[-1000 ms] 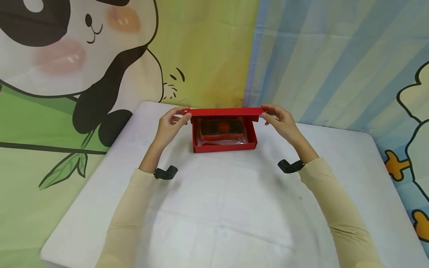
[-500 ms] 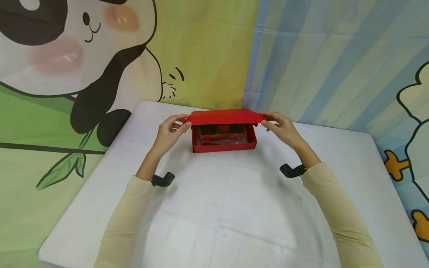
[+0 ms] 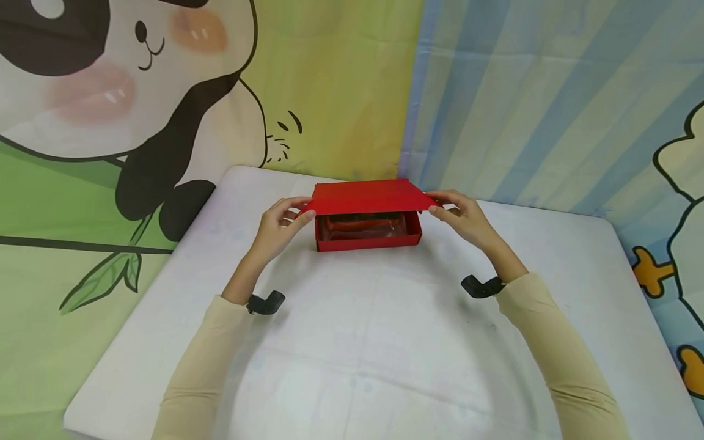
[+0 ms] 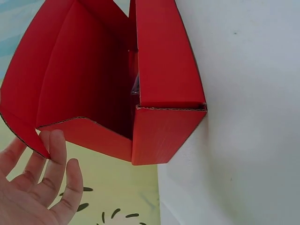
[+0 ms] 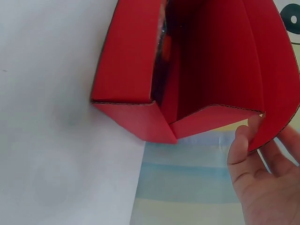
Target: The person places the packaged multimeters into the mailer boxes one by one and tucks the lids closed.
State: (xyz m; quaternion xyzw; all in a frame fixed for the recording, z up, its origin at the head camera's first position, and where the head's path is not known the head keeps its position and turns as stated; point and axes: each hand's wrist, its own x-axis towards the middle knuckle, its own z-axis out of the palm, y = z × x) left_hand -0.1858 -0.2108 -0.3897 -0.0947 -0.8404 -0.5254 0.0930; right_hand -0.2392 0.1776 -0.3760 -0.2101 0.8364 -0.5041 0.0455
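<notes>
A red cardboard box [image 3: 368, 242] stands on the table with its hinged lid [image 3: 370, 197] tilted partway down over it. Inside lies a clear plastic-wrapped pack [image 3: 365, 227], mostly hidden under the lid. My left hand [image 3: 277, 227] holds the lid's front left corner. At the opposite corner, my right hand [image 3: 464, 219] holds the lid too. In the left wrist view, the left fingers [image 4: 55, 154] are at the lid's front flap beside its side flap. The right wrist view shows the right fingers [image 5: 240, 147] at the matching flap.
A white-covered table [image 3: 363, 342] carries the box near its back edge. Behind it hangs a printed curtain [image 3: 335, 79] with a panda on the left and stripes on the right. A black wrist camera [image 3: 266, 302] sits on the left wrist, another [image 3: 481, 286] on the right.
Both hands have brought the lid forward and down, so its red top shows more and the wrapped pack shows less. The box's base has stayed in place.
</notes>
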